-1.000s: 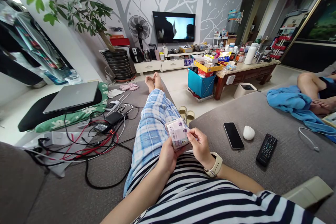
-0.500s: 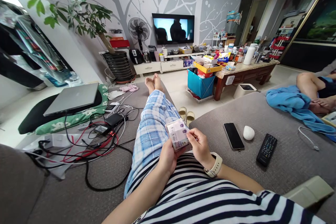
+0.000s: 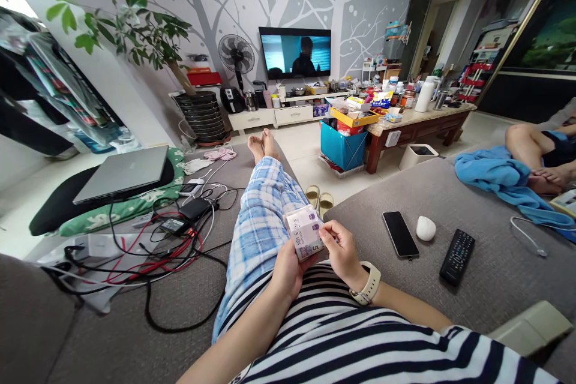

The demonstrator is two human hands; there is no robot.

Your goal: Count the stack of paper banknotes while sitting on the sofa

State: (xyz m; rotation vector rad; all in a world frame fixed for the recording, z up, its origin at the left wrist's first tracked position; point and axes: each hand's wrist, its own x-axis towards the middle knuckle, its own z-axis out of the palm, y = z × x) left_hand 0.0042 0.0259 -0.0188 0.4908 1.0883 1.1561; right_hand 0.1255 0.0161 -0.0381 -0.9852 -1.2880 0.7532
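Purple-and-white paper banknotes (image 3: pixel 305 231), gathered in a small rectangular stack with a 5 showing on the top one, are held tilted above the lap. With that stack as the dial's centre and twelve straight ahead, the bare left hand (image 3: pixel 288 271) comes in from seven o'clock, its fingers curled beneath the stack and gripping it from below. The bare right hand (image 3: pixel 342 254), at four o'clock, pinches the stack's right edge between thumb and forefinger; how many notes are in that pinch, I cannot tell. A cream-strapped watch (image 3: pixel 369 284) circles the right wrist.

At three o'clock, on the grey fabric sofa (image 3: pixel 360 225), a black-screened rectangular phone (image 3: pixel 400 234) lies nearest, then a rounded white case (image 3: pixel 425 228), then a long black remote control (image 3: pixel 457 257). At nine o'clock, red, black and white cables (image 3: pixel 180 252) lie tangled; beyond them, towards ten, a flat silver laptop (image 3: pixel 123 174) rests closed.
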